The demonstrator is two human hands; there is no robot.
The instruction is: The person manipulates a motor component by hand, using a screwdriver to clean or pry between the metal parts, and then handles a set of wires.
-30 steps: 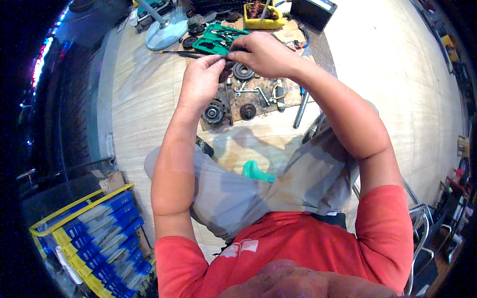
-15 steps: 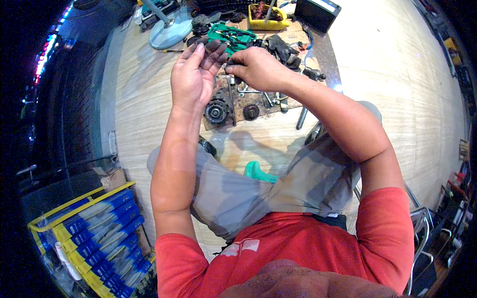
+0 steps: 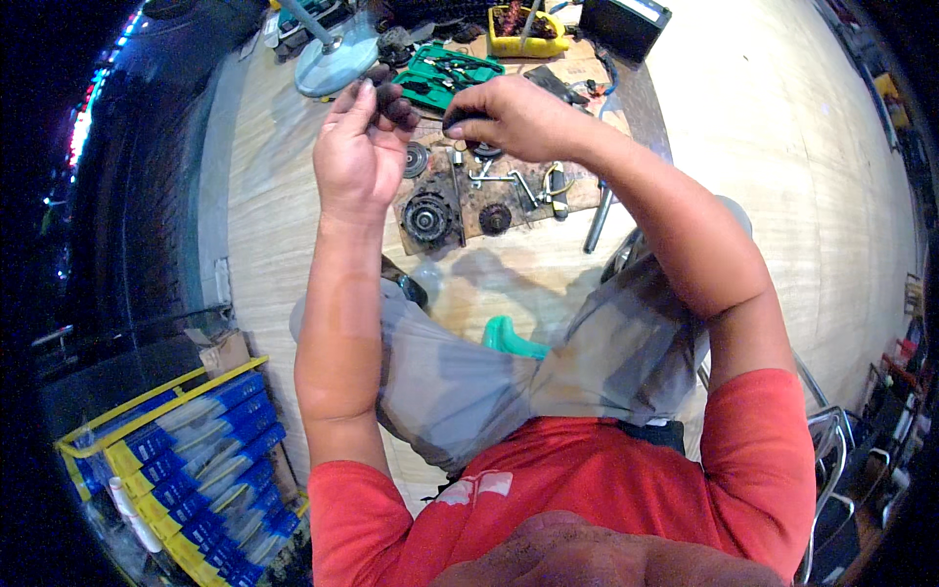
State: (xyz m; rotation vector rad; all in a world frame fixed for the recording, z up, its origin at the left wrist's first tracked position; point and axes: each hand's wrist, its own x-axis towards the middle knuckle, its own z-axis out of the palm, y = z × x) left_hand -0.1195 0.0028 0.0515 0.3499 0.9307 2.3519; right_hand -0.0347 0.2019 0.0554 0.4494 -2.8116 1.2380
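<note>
**Hands lifted off the parts board, small dark part pinched in right hand**

Head view, now: Both hands raised above the brown board (image 3: 509, 201) on the wooden floor (image 3: 293, 245). Left hand (image 3: 354, 147) palm-up, greasy fingers (image 3: 391, 103) loosely curled and parted, nothing clearly held. Right hand (image 3: 509, 117) curled, fingertips pressed together on a small dark part (image 3: 458, 122); kind of part too small to tell. Large toothed hub (image 3: 427, 215) and smaller gear (image 3: 495, 217) lying on the board below, apart from both hands. Green tool case (image 3: 445, 73) open beyond, yellow tray (image 3: 523, 39) behind it.

Head view, against earlier frames: Hands down close over the board one second back; since then lifted up and toward the camera, left hand turned open. Judged: part picked off the board and brought up for inspection or fitting between the hands.
</note>
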